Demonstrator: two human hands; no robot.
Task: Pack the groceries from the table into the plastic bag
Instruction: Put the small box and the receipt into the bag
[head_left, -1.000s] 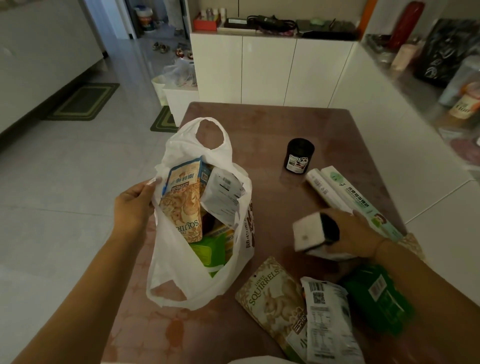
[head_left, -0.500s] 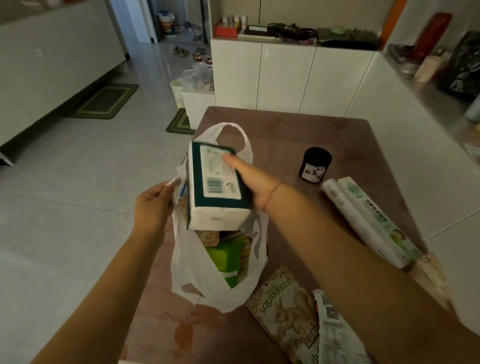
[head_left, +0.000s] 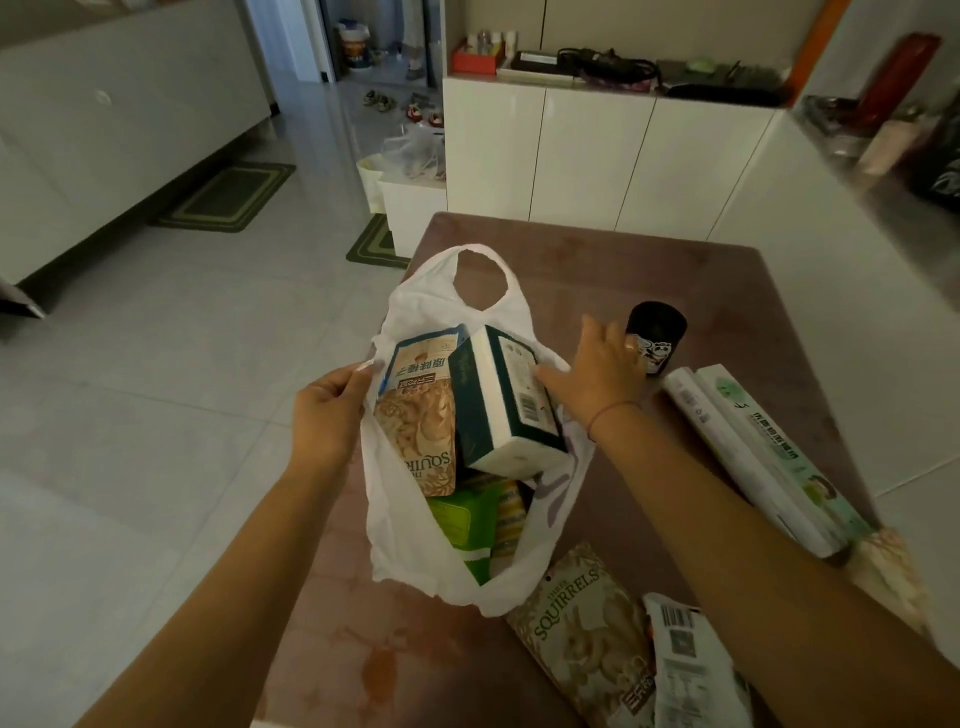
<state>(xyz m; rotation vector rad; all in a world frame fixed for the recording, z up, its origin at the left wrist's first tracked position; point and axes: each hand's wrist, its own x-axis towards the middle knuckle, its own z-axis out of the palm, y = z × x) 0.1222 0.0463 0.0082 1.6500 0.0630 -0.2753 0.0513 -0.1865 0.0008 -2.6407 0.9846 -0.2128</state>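
Note:
A white plastic bag (head_left: 415, 545) stands open on the brown table (head_left: 597, 260). My left hand (head_left: 324, 415) grips its left rim. Inside the bag sit a beige Squirrels snack pouch (head_left: 415, 426), a dark green and white tissue pack (head_left: 506, 405) and a green package (head_left: 457, 514). My right hand (head_left: 597, 374) hovers open just right of the tissue pack, thumb touching its side. A black jar (head_left: 657, 338) stands beyond that hand. Two long wrap boxes (head_left: 753, 457) lie at the right. Another Squirrels pouch (head_left: 587, 634) and a white labelled pouch (head_left: 691, 670) lie near me.
A beige lacy item (head_left: 883, 571) lies at the table's right edge. White cabinets (head_left: 597, 156) stand behind the table, with a white bin and bags (head_left: 410, 176) on the tiled floor at the left. A cluttered counter (head_left: 883, 145) runs along the right.
My right hand picked the tissue pack off the table, carried it over the bag, set it inside and let go. My left hand kept hold of the bag's rim.

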